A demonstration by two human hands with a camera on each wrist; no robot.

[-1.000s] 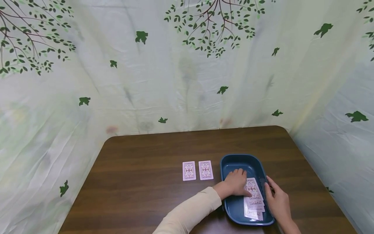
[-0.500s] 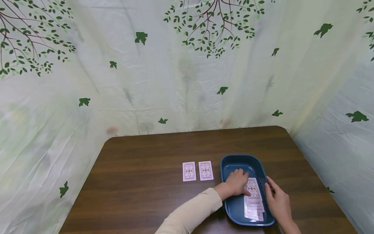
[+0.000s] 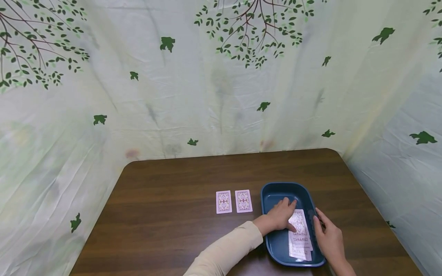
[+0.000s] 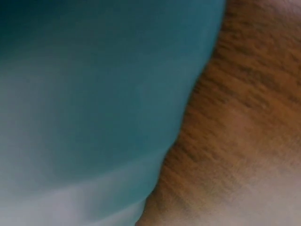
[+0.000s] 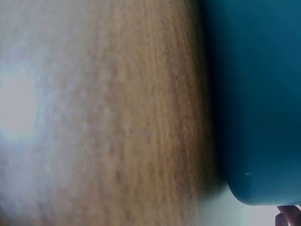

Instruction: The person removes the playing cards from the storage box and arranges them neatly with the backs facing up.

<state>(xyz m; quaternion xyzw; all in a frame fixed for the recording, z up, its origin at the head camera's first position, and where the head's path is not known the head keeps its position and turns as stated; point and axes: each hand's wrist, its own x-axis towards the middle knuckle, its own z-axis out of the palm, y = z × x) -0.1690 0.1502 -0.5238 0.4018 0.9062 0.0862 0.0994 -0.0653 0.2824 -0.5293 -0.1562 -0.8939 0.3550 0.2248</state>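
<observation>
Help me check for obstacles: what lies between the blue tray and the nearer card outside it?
Only bare tabletop lies between that card and the blue tray; the head view shows it.

The left sleeve [image 3: 226, 251] was long, plain and cream-coloured, lightly creased; the left hand [image 3: 280, 215] and right hand [image 3: 329, 237] were bare.
</observation>
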